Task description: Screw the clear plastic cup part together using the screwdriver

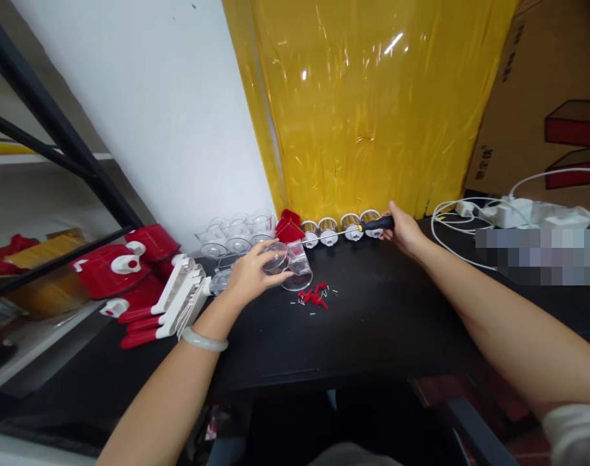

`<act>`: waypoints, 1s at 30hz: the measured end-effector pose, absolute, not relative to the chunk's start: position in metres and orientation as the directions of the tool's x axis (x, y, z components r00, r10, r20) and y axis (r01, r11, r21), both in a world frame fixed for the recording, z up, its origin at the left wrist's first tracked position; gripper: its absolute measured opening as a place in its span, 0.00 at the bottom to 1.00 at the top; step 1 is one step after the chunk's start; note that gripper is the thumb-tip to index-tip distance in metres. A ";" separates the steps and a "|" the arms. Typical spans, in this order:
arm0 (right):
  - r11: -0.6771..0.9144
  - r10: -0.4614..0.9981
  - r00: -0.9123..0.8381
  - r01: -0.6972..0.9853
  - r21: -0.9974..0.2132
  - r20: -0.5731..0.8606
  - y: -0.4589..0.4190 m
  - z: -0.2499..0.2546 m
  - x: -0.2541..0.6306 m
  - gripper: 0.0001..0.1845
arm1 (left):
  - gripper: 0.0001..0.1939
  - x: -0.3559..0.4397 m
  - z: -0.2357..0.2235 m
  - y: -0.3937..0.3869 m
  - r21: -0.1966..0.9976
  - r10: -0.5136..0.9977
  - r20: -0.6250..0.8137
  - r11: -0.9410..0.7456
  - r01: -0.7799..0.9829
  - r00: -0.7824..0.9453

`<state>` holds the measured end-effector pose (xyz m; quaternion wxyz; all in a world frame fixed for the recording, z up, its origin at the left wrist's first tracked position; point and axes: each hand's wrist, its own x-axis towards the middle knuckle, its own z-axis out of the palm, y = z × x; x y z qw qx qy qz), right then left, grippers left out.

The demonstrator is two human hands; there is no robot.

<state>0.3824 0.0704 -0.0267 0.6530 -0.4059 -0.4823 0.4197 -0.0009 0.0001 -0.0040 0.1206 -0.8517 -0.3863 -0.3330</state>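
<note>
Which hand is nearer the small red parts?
Left. The left hand holds a clear part just left of the small red parts; the right hand, gripping the screwdriver, is farther off to their right.

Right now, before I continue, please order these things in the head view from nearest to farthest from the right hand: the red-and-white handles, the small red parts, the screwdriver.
1. Screwdriver: held in the right hand.
2. Small red parts: to its left, lower in view.
3. Red-and-white handles: much farther left.
</note>
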 end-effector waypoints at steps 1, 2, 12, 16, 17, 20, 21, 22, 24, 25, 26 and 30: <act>0.314 0.941 0.182 -0.147 -0.938 0.286 0.071 -0.027 0.382 0.22 | 0.20 -0.001 -0.004 0.000 0.051 0.578 0.660 -0.672 0.738 0.480; 0.302 0.943 0.189 -0.153 -0.941 0.273 0.070 -0.027 0.382 0.21 | 0.20 -0.001 -0.004 0.000 0.050 0.577 0.660 -0.672 0.739 0.481; 0.274 0.954 0.217 -0.361 -0.891 0.205 0.057 -0.014 0.375 0.09 | 0.20 0.000 -0.003 -0.001 0.040 0.580 0.652 -0.670 0.741 0.488; 0.285 0.952 0.217 -0.361 -0.888 0.217 0.060 -0.017 0.378 0.09 | 0.20 -0.001 -0.004 0.000 0.040 0.580 0.655 -0.667 0.744 0.484; 0.290 0.949 0.227 -0.342 -0.894 0.221 0.061 -0.018 0.378 0.09 | 0.21 -0.001 -0.005 0.001 0.041 0.580 0.656 -0.667 0.744 0.483; 0.299 0.944 0.222 -0.259 -0.918 0.244 0.065 -0.023 0.379 0.14 | 0.21 -0.002 -0.006 0.002 0.050 0.585 0.654 -0.666 0.745 0.479; 0.297 0.946 0.207 -0.235 -0.925 0.251 0.066 -0.024 0.380 0.16 | 0.21 -0.002 -0.006 0.002 0.052 0.586 0.654 -0.666 0.744 0.479; 0.294 0.948 0.192 -0.219 -0.930 0.255 0.066 -0.024 0.380 0.18 | 0.21 -0.002 -0.006 0.002 0.051 0.586 0.653 -0.666 0.744 0.480; 0.283 0.952 0.185 -0.220 -0.934 0.245 0.065 -0.024 0.379 0.18 | 0.21 -0.003 -0.006 0.003 0.044 0.581 0.656 -0.666 0.745 0.481; 0.277 0.953 0.192 -0.240 -0.930 0.234 0.064 -0.022 0.379 0.17 | 0.21 -0.003 -0.006 0.003 0.041 0.581 0.656 -0.665 0.745 0.482; 0.272 0.954 0.201 -0.269 -0.924 0.222 0.062 -0.020 0.378 0.15 | 0.21 -0.003 -0.006 0.003 0.041 0.581 0.655 -0.665 0.746 0.482; 0.271 0.957 0.213 -0.392 -0.879 0.200 0.057 -0.014 0.376 0.12 | 0.21 -0.001 -0.005 0.002 0.044 0.582 0.652 -0.668 0.743 0.485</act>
